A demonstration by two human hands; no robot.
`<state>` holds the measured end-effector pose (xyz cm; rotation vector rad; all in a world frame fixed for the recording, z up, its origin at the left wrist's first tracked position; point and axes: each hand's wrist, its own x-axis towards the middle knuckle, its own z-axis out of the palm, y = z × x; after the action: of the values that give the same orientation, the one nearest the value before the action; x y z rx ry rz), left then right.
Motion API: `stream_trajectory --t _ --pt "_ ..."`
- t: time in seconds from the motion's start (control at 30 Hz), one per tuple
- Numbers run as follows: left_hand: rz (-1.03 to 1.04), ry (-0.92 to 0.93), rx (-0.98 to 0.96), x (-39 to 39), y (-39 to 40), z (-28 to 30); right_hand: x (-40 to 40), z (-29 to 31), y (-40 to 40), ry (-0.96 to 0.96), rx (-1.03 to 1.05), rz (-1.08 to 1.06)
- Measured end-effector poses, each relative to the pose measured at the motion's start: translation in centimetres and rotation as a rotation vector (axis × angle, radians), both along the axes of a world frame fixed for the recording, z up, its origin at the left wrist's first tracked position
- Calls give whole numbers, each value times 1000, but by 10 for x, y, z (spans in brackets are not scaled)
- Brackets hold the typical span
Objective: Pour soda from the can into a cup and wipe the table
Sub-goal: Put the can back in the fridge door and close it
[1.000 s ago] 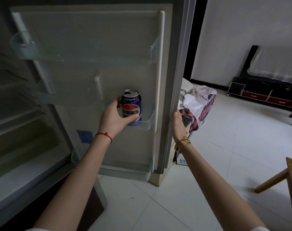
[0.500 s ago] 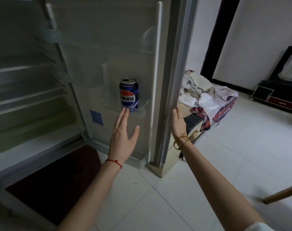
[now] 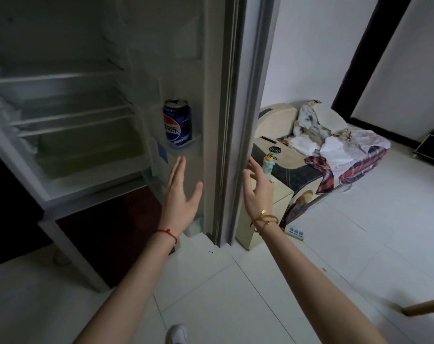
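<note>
A blue soda can (image 3: 177, 122) stands upright on a shelf inside the open fridge door (image 3: 186, 70). My left hand (image 3: 180, 194) hovers below the can with straight fingers, apart from it and holding nothing. My right hand (image 3: 257, 189) is at the outer edge of the fridge door, fingers spread and relaxed; whether they still touch the edge is unclear. No cup or cloth for wiping is in view.
The fridge body (image 3: 62, 115) with bare shelves stands open at the left. A low couch (image 3: 322, 157) piled with clothes sits behind the door, with a small figurine (image 3: 270, 162) beside it. A wooden leg (image 3: 424, 307) pokes in at lower right. White tiled floor (image 3: 235, 294) lies below.
My left hand let go of the can and drew back below it. My right hand loosened from the door edge, and the door has swung towards the fridge.
</note>
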<state>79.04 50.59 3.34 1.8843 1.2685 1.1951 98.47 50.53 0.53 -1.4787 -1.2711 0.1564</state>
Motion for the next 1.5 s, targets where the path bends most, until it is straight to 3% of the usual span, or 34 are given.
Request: stream_trajectory --t 0.27,0.63,0.97,1.23,1.5 --pt "83 -44 -46 -31 -32 -10 -47 -7 -19 -238 110 166" --pt "243 -154 -125 -93 -43 -23 -138 -3 -2 -398 227 423" --pt "397 -200 -139 -191 -19 -34 -245 -8 34 -459 262 541" --pt "370 -166 -96 -291 28 -41 -342 3 77 -408 324 625" --pt "331 -68 -101 -376 75 -49 -422 3 123 -482 212 630"
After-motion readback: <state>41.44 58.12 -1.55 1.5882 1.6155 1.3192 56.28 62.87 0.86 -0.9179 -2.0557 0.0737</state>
